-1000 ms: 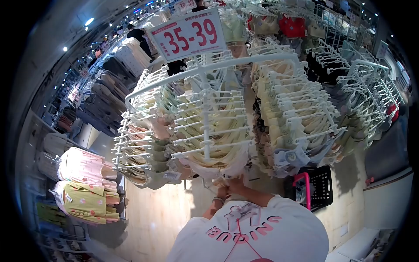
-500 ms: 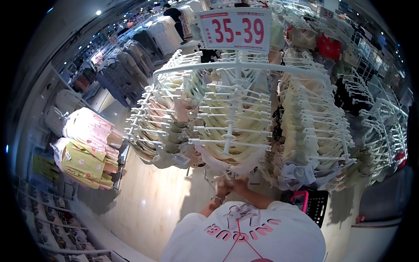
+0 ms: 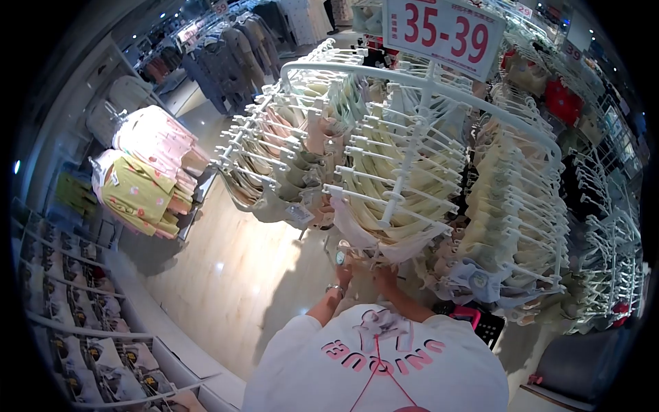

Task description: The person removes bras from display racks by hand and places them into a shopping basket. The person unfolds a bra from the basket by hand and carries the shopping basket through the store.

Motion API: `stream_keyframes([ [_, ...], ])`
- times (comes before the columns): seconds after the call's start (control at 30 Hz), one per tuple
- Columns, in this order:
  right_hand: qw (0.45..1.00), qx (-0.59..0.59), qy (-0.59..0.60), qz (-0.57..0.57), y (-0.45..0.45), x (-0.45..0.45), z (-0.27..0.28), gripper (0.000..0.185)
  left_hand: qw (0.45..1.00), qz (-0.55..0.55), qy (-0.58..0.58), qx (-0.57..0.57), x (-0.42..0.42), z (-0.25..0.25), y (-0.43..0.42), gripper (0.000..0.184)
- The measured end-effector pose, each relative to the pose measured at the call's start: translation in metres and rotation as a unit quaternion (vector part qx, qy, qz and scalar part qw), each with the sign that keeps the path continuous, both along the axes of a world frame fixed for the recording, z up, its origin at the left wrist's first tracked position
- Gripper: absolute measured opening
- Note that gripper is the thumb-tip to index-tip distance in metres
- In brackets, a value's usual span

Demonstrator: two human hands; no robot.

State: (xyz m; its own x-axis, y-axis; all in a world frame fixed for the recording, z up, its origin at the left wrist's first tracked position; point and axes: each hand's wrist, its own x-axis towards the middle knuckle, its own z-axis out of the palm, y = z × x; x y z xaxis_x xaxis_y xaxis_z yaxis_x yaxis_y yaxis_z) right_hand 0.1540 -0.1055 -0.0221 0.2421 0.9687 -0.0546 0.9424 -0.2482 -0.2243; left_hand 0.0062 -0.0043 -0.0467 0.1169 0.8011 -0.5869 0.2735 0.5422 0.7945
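Note:
My left hand (image 3: 343, 266) is in front of my chest, just below the middle column of pale bras (image 3: 384, 240) on white hangers. A small light item (image 3: 340, 257) shows at its fingers, too small to name. Close beside it, my right hand (image 3: 384, 275) reaches up to the lower edge of the same column, its fingers partly hidden under the garments. The white rack (image 3: 425, 96) carries more columns of bras to both sides. A price sign (image 3: 443, 34) reading 35-39 stands on top of it.
A black basket with a pink handle (image 3: 467, 314) is on the floor at the right. Pink and green pyjamas (image 3: 141, 192) hang at the left. Divided bins of folded items (image 3: 103, 357) stand at the lower left. A grey stool-like block (image 3: 573, 364) is at the lower right.
The view has turned left, so the rack and sign have shifted right in the frame. My hands have moved apart, and the small light item now shows at my left hand.

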Motion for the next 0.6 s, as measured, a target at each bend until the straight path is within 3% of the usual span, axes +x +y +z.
stream_keyframes([
  [0.07, 0.999, -0.012, -0.025, 0.017, -0.001, -0.001, -0.004, 0.031, 1.0, -0.028, 0.001, 0.0, -0.001, 0.01, 0.003, 0.022],
  [0.17, 0.995, -0.087, -0.035, 0.017, 0.005, -0.002, 0.011, 0.025, 0.998, 0.043, -0.026, 0.039, 0.006, 0.04, -0.004, 0.021],
  [0.27, 0.993, -0.104, -0.058, 0.02, 0.01, 0.002, 0.023, 0.018, 0.97, 0.135, -0.2, -0.009, 0.001, 0.049, -0.006, 0.02],
  [0.47, 0.995, -0.067, -0.03, 0.06, 0.003, 0.009, 0.007, 0.012, 0.985, 0.077, -0.146, -0.056, -0.006, 0.053, -0.011, 0.019],
  [0.6, 0.996, -0.061, 0.043, 0.053, 0.005, 0.008, 0.013, 0.016, 0.979, 0.056, -0.171, -0.093, -0.012, 0.061, -0.014, 0.027],
])
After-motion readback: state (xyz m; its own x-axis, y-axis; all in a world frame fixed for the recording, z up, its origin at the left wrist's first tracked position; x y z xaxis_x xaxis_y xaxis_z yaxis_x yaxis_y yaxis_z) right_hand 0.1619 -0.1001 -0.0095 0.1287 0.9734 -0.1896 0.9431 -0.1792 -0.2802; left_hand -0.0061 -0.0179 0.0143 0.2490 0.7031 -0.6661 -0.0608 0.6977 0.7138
